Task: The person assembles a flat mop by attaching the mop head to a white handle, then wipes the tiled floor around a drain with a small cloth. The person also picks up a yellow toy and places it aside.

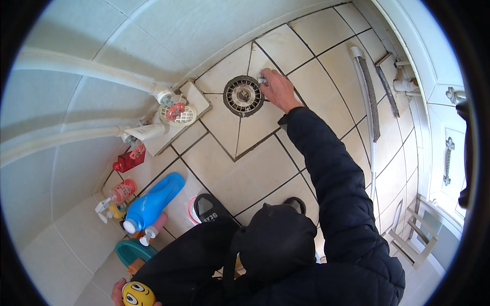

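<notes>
By the right edge of a round metal floor drain [244, 96], my right hand [279, 92] reaches down to the tiles. Its fingers are pinched around a small crumpled white wad [262, 80], mostly hidden by the fingers, so its kind is unclear. The drain has a slotted grate with a dark, dirty rim. At the lower left, my left hand [118, 292] is wrapped around a yellow round thing [138, 294] with cartoon eyes on it. Only part of that hand shows, beside my bent knee.
Pipes with red-handled valves [176, 110] run along the left wall. Below stand a blue bottle [155, 202], several pump bottles [122, 190] and a green basin [133, 252]. A long mop-like pole [368, 97] lies right, near white cabinets [444, 117]. My slippered foot [210, 208] is on the tiles.
</notes>
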Motion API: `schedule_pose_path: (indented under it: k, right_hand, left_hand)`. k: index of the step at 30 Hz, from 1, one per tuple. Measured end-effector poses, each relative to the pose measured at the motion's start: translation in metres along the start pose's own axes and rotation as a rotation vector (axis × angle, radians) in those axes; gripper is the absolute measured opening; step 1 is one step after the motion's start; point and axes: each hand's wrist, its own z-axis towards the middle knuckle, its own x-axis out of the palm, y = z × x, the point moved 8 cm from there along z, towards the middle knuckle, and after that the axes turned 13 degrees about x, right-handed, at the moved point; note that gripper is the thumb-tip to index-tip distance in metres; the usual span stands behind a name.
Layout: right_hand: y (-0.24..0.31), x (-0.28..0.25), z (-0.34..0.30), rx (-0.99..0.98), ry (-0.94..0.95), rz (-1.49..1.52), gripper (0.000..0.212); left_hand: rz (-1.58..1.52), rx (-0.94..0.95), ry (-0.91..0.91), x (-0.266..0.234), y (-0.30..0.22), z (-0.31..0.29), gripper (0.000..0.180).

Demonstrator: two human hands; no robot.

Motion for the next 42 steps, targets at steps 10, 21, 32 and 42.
schedule_pose_path:
  k: [10,21,32,42]
  right_hand:
    - [0.039,0.043,-0.039,-0.157,0.072,-0.146,0.022]
    - [0.017,0.027,-0.028,0.013,0.179,0.056,0.016]
    - [0.013,0.043,-0.028,0.127,0.372,0.143,0.023]
    - [0.033,0.037,-0.035,-0.055,0.152,-0.049,0.017]
  left_hand:
    - [-0.034,0.029,0.0,0.0,0.0,-0.002,0.081]
    - [0.014,0.049,-0.018,-0.002,-0.002,-0.006,0.081]
    - [0.046,0.032,0.004,-0.004,-0.001,-0.009,0.08]
    - [-0.003,0.105,-0.03,-0.002,-0.004,-0.004,0.079]
